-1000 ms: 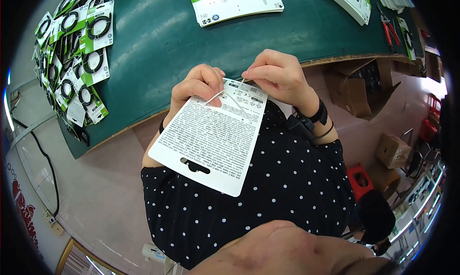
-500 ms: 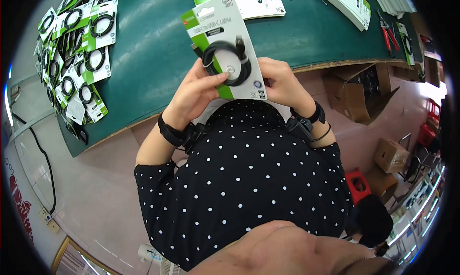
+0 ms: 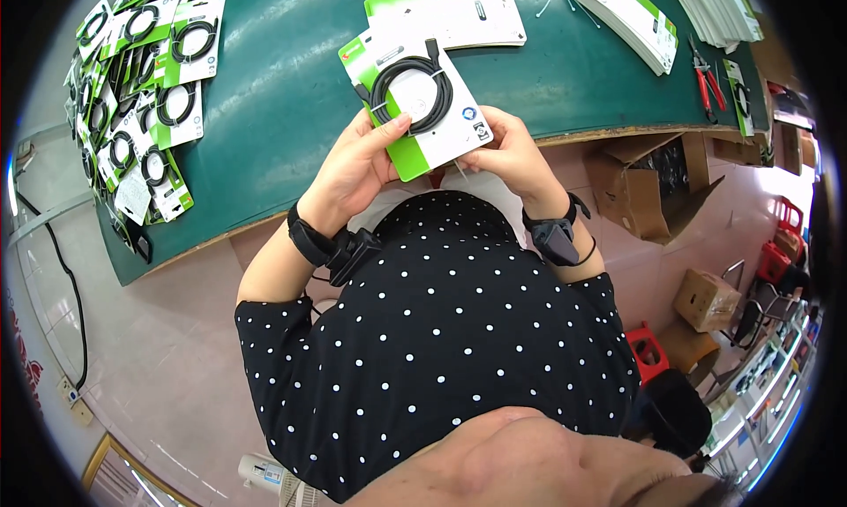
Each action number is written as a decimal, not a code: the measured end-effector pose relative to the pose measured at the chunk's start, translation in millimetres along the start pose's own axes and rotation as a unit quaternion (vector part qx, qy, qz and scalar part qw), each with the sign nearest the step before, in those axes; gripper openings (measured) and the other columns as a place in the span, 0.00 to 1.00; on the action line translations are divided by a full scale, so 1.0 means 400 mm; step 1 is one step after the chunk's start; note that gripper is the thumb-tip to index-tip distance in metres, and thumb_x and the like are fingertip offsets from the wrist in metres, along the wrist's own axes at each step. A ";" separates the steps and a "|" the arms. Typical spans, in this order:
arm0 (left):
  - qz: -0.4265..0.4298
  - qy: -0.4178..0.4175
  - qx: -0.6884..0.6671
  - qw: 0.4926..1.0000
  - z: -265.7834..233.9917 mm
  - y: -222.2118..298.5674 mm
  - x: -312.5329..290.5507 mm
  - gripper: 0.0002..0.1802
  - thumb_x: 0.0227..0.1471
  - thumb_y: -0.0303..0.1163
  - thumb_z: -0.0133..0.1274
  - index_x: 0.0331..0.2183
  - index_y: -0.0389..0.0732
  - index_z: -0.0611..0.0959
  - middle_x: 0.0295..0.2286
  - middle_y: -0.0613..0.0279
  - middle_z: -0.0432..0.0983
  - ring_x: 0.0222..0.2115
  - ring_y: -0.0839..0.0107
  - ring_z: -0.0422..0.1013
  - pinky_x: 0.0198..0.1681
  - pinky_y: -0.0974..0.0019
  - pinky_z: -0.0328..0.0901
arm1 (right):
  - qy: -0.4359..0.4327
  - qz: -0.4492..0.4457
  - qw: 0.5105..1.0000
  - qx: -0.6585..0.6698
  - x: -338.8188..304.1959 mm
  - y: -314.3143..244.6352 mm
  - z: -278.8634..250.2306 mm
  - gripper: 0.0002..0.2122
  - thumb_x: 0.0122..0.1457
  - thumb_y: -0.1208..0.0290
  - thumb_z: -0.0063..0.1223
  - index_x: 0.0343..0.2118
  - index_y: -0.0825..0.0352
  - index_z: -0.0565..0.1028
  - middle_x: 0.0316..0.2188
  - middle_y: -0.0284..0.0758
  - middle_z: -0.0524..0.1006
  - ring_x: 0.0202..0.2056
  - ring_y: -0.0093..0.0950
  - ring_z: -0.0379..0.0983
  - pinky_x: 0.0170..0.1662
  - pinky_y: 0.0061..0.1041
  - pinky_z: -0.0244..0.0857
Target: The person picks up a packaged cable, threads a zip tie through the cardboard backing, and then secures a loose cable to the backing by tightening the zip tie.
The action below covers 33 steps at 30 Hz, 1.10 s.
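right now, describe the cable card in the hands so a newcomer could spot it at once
Start at the green table across the top, then go to its near edge, mid-picture. There the left hand holds a white-and-green card with a coiled black cable, right hand at its corner. Unlike similar cards heaped far left, it is in hand.
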State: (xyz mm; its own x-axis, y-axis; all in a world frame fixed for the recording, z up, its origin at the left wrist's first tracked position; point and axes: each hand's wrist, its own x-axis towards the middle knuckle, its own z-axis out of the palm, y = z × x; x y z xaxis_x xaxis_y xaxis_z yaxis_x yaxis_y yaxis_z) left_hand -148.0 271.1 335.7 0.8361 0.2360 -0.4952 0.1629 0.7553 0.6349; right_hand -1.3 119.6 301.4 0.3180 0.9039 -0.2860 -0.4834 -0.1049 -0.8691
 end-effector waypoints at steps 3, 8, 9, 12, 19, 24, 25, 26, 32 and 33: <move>0.005 0.004 -0.007 1.000 -0.005 -0.003 0.003 0.23 0.57 0.36 0.51 0.51 0.38 0.64 0.46 0.56 0.70 0.46 0.65 0.71 0.46 0.60 0.71 | 0.007 -0.002 1.000 0.016 0.001 -0.001 0.010 0.14 0.45 0.86 0.51 0.38 0.73 0.73 0.25 0.32 0.75 0.23 0.17 0.69 0.25 0.14 0.61; 0.018 0.003 -0.023 1.000 -0.001 0.005 -0.002 0.23 0.56 0.35 0.51 0.50 0.38 0.66 0.46 0.56 0.70 0.45 0.66 0.71 0.47 0.60 0.71 | -0.003 0.009 1.000 -0.009 0.000 0.006 0.009 0.13 0.46 0.85 0.52 0.37 0.73 0.74 0.24 0.32 0.75 0.22 0.17 0.69 0.26 0.14 0.61; 0.026 0.004 -0.027 0.999 0.000 0.009 -0.003 0.23 0.56 0.34 0.52 0.50 0.38 0.66 0.46 0.57 0.70 0.45 0.66 0.71 0.47 0.60 0.71 | -0.017 0.020 0.999 -0.020 0.002 0.006 0.007 0.12 0.46 0.85 0.52 0.37 0.73 0.74 0.24 0.31 0.75 0.22 0.17 0.69 0.26 0.15 0.61; 0.014 0.005 -0.012 1.000 -0.002 0.017 -0.005 0.22 0.55 0.33 0.53 0.49 0.37 0.66 0.45 0.57 0.70 0.45 0.67 0.72 0.47 0.60 0.70 | 0.008 0.006 0.999 -0.039 -0.002 -0.004 0.020 0.11 0.48 0.84 0.52 0.37 0.73 0.74 0.25 0.32 0.75 0.23 0.17 0.69 0.26 0.14 0.61; 0.023 0.007 -0.007 1.000 -0.006 0.014 -0.009 0.21 0.54 0.30 0.54 0.48 0.37 0.67 0.44 0.58 0.71 0.43 0.69 0.72 0.45 0.62 0.71 | 0.028 -0.095 0.994 -0.047 0.006 0.017 0.018 0.10 0.51 0.81 0.54 0.38 0.73 0.74 0.27 0.31 0.76 0.26 0.16 0.71 0.27 0.15 0.63; 0.126 0.050 0.054 0.989 -0.006 0.023 -0.017 0.21 0.52 0.27 0.56 0.47 0.36 0.68 0.41 0.59 0.74 0.41 0.71 0.73 0.42 0.66 0.71 | 0.124 -0.198 0.966 -0.109 0.002 -0.042 -0.001 0.09 0.52 0.81 0.56 0.37 0.73 0.75 0.28 0.30 0.76 0.25 0.16 0.70 0.28 0.15 0.64; 0.152 0.060 0.080 0.983 -0.006 0.023 -0.019 0.21 0.51 0.27 0.57 0.46 0.36 0.69 0.40 0.59 0.74 0.41 0.72 0.73 0.41 0.67 0.70 | 0.173 -0.248 0.942 -0.143 0.002 -0.056 0.001 0.10 0.51 0.81 0.57 0.38 0.72 0.76 0.27 0.29 0.75 0.25 0.15 0.68 0.28 0.14 0.62; 0.155 0.059 0.081 0.983 -0.005 0.020 -0.020 0.21 0.51 0.27 0.57 0.46 0.36 0.69 0.40 0.59 0.74 0.41 0.72 0.73 0.41 0.67 0.70 | 0.171 -0.251 0.942 -0.144 0.001 -0.074 0.012 0.10 0.51 0.81 0.57 0.38 0.72 0.76 0.27 0.29 0.75 0.25 0.15 0.68 0.28 0.14 0.62; 0.327 0.096 0.324 0.883 0.007 -0.024 -0.009 0.19 0.47 0.24 0.61 0.42 0.33 0.73 0.35 0.59 0.77 0.34 0.76 0.73 0.36 0.72 0.69 | 0.063 -0.380 0.831 -0.401 0.027 -0.098 0.086 0.07 0.48 0.83 0.58 0.32 0.71 0.76 0.25 0.32 0.73 0.24 0.18 0.68 0.27 0.15 0.61; 0.351 0.104 0.362 0.857 0.006 -0.030 -0.010 0.19 0.46 0.23 0.61 0.41 0.33 0.74 0.34 0.59 0.78 0.32 0.77 0.73 0.35 0.72 0.69 | 0.063 -0.410 0.799 -0.435 0.031 -0.096 0.089 0.07 0.48 0.83 0.58 0.31 0.70 0.76 0.25 0.33 0.73 0.24 0.19 0.68 0.27 0.15 0.61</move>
State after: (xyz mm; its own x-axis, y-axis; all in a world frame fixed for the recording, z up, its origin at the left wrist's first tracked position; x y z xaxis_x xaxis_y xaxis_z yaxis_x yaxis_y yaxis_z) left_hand -152.0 259.7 331.6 0.7623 0.6373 0.1130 0.0023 -0.1773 0.9841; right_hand -7.8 149.5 345.4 0.3438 0.7733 0.5327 0.6615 0.2031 -0.7219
